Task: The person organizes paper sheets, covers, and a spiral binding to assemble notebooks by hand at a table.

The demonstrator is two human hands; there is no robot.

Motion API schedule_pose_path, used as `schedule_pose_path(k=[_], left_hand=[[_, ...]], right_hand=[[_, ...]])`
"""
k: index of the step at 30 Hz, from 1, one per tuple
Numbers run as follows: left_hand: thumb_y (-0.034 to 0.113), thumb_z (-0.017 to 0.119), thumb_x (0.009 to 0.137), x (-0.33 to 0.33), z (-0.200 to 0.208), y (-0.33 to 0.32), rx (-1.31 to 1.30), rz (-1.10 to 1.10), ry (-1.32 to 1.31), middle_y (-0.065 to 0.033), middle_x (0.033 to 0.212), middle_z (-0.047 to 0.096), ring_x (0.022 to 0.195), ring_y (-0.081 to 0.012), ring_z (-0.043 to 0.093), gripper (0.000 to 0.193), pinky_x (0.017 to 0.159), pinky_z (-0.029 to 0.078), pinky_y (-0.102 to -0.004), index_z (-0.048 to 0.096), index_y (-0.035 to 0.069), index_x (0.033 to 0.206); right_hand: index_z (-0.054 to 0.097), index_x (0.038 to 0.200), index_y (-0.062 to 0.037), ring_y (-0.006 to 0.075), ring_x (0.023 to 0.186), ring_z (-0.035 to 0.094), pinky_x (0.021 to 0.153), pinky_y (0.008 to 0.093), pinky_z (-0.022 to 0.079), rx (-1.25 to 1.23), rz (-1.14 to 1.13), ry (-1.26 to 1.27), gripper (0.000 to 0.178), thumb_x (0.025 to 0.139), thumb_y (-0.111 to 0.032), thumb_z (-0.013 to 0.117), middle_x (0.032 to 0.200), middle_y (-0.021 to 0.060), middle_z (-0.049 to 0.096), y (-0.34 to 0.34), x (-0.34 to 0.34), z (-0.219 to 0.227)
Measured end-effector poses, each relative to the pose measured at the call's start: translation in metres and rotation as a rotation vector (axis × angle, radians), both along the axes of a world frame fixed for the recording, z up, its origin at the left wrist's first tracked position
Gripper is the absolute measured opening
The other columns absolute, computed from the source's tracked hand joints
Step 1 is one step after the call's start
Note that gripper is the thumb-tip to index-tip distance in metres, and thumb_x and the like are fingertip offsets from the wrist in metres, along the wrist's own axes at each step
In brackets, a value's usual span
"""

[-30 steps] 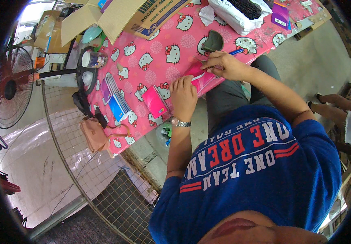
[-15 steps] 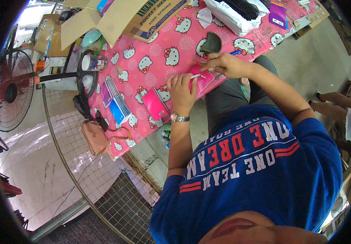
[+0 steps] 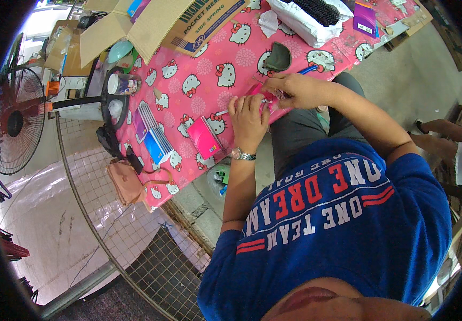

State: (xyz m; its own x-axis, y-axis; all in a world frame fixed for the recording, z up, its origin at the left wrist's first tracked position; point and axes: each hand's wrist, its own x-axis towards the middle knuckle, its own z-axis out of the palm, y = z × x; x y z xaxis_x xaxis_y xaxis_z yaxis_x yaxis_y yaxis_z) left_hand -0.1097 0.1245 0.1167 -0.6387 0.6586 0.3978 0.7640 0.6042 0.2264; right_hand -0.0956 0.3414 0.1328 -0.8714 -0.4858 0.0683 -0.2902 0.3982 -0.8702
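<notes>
A pink notebook [image 3: 267, 100] lies near the table's front edge, mostly covered by my hands. My left hand [image 3: 249, 119], with a watch at the wrist, rests on its left side, fingers curled over it. From under these fingers sticks out a thin white stick-like piece [image 3: 221, 113]; its other end is hidden. My right hand [image 3: 298, 90] is closed at the notebook's far right side, its fingertips pinched on something too small and blurred to name. Left of my hands lies another pink spiral notebook [image 3: 204, 137]. A blue pen [image 3: 308, 69] is just beyond my right hand.
A dark grey-green scoop-shaped piece [image 3: 279, 57] lies beyond my hands. Spiral notebooks [image 3: 157, 145] sit stacked at left, near a brown bag [image 3: 125, 182]. An open cardboard box [image 3: 188, 27], a white bag of black spirals [image 3: 316, 24] and a fan [image 3: 17, 120] stand farther off.
My left hand has slid right, closer to my right hand, covering more of the notebook. The white piece now shows left of my left hand. My right hand has turned and shifted slightly nearer.
</notes>
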Motion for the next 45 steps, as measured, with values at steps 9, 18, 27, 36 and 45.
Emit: schedule_pose_path(k=[9, 18, 27, 36, 45], left_hand=[[0.02, 0.065, 0.086, -0.002, -0.004, -0.008, 0.045, -0.019, -0.07, -0.0085, 0.097, 0.065, 0.093, -0.0277, 0.058, 0.023, 0.096, 0.035, -0.0433, 0.057, 0.006, 0.102], [0.018, 0.067, 0.084, -0.002, 0.0, -0.006, 0.061, -0.006, -0.086, -0.0104, 0.096, 0.065, 0.093, -0.0296, 0.059, 0.023, 0.095, 0.036, -0.0438, 0.057, 0.005, 0.1], [0.018, 0.062, 0.086, 0.0, 0.0, -0.009, 0.037, -0.018, -0.122, -0.009, 0.094, 0.065, 0.094, -0.0275, 0.06, 0.021, 0.101, 0.034, -0.0447, 0.055, 0.006, 0.101], [0.018, 0.062, 0.085, -0.001, 0.002, -0.011, 0.009, -0.021, -0.171, -0.0085, 0.097, 0.065, 0.098, -0.0268, 0.06, 0.019, 0.103, 0.034, -0.0441, 0.056, 0.006, 0.1], [0.022, 0.053, 0.094, 0.009, -0.003, -0.024, -0.102, 0.138, -0.143, -0.0122, 0.134, 0.05, 0.136, -0.0447, 0.029, 0.024, 0.11, 0.017, -0.0631, 0.061, 0.012, 0.114]], right_hand=[[0.051, 0.118, -0.003, 0.0316, 0.076, 0.062, 0.068, 0.0424, 0.048, -0.113, 0.103, -0.033, 0.042, 0.08, -0.007, 0.068, 0.082, 0.0157, 0.06, 0.008, -0.019, 0.009], [0.058, 0.104, -0.0022, 0.0344, 0.08, 0.064, 0.07, 0.0439, 0.048, -0.015, 0.117, -0.041, 0.024, 0.084, -0.011, 0.066, 0.088, 0.0171, 0.065, 0.002, -0.01, 0.006], [0.054, 0.108, -0.0006, 0.032, 0.078, 0.065, 0.07, 0.042, 0.049, 0.034, 0.094, -0.034, 0.025, 0.084, -0.004, 0.063, 0.081, 0.0175, 0.063, -0.003, -0.008, 0.007], [0.057, 0.106, -0.0019, 0.034, 0.089, 0.062, 0.076, 0.0401, 0.049, 0.123, 0.074, -0.127, 0.028, 0.085, -0.018, 0.066, 0.093, 0.016, 0.063, 0.001, -0.026, 0.011], [0.064, 0.104, -0.0048, 0.0339, 0.109, 0.055, 0.093, 0.0452, 0.045, 0.622, -0.25, 0.324, 0.055, 0.061, -0.033, 0.082, 0.119, 0.015, 0.058, 0.022, -0.069, -0.07]])
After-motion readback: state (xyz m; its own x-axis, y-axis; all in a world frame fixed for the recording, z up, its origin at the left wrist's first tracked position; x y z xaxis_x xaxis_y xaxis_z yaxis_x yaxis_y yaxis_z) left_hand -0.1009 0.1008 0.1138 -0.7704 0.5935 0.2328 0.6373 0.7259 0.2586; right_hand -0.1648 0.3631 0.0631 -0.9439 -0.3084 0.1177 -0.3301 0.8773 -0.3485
